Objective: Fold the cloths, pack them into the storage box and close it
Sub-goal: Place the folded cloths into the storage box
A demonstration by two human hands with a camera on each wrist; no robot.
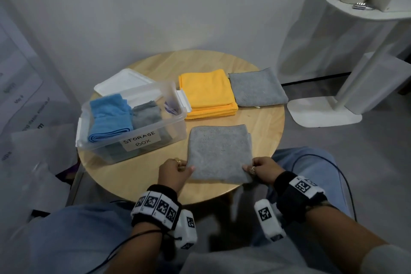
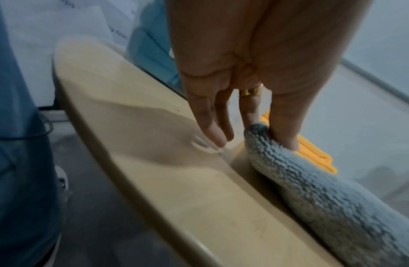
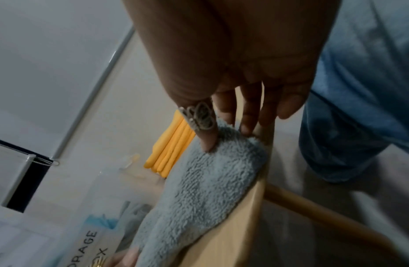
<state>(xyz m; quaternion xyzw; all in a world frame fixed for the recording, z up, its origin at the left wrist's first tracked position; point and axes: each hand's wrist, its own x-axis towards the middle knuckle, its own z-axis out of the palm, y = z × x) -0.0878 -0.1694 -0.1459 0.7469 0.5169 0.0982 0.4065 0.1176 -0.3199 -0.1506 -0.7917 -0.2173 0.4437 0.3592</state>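
Note:
A folded grey cloth (image 1: 219, 153) lies on the round wooden table (image 1: 266, 122) in front of me. My left hand (image 1: 178, 170) pinches its near left corner, thumb on top; the left wrist view shows the thumb pressed on the grey cloth (image 2: 313, 189). My right hand (image 1: 259, 168) pinches the near right corner of the grey cloth (image 3: 205, 180). The clear storage box (image 1: 155, 140) stands open at the left, holding a blue cloth (image 1: 109, 115) and a grey cloth (image 1: 146, 113). Its white lid (image 1: 122, 82) lies behind it.
Folded yellow cloths (image 1: 208, 93) are stacked behind the grey one, and another grey cloth (image 1: 258, 89) lies at the far right of the table. A white stand's base (image 1: 322, 113) sits on the floor to the right. My knees flank the table's near edge.

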